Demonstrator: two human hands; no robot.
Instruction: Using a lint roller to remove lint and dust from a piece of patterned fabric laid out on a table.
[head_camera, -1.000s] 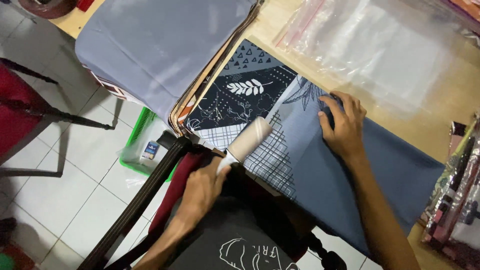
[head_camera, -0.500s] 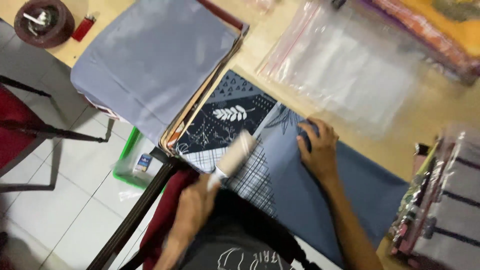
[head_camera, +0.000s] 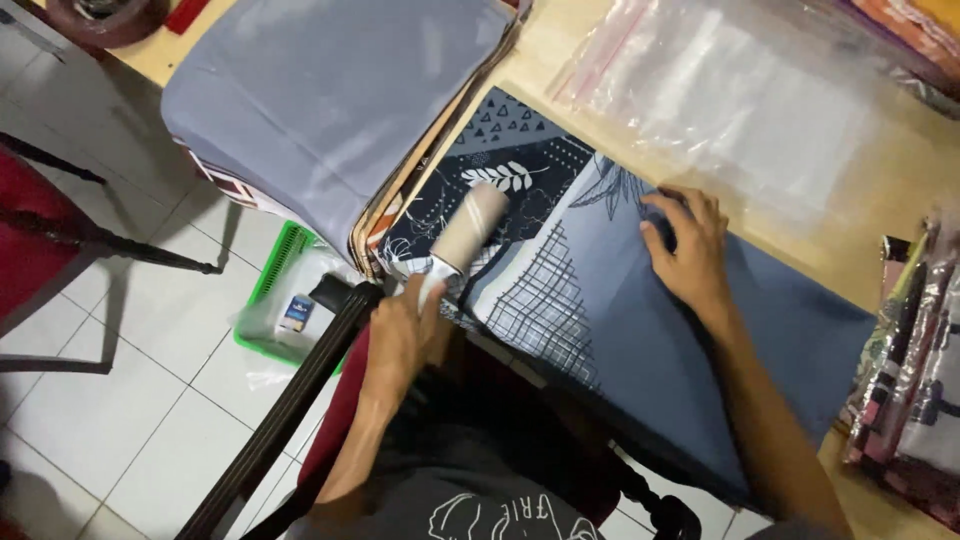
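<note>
Fingers of the left hand (head_camera: 400, 335) are curled shut around the handle of a lint roller (head_camera: 462, 238), whose pale drum lies on the patterned end of the folded fabric (head_camera: 600, 310); the right hand (head_camera: 688, 245) lies flat with its fingers spread, pressing the plain blue part of that cloth and gripping nothing.

Going from largest down: 1 wooden table (head_camera: 560, 90) carries everything. On it, at the left, sits 1 stack of folded cloth topped in grey-blue (head_camera: 330, 95), overhanging the table edge. Just beside that lies the 1 folded piece being worked, dark navy with white leaf and triangle prints at its left, a checked panel in the middle, plain blue to the right. 1 clear plastic bag (head_camera: 740, 95) lies flat beyond it; there may be more than 1 layered there, the glare makes that hard to tell. Bagged fabric packs (head_camera: 915, 390) stand at the right edge, at least 2. Below the table, 1 green basket (head_camera: 275, 290) sits on the white floor tiles.

Such cloth looks soft, light and limp, likely to wrinkle or slide unless pinned with a flat palm. By my judgement, 1 hand suffices for the roller: light, stiff, sticky on the drum, best held by its handle.
</note>
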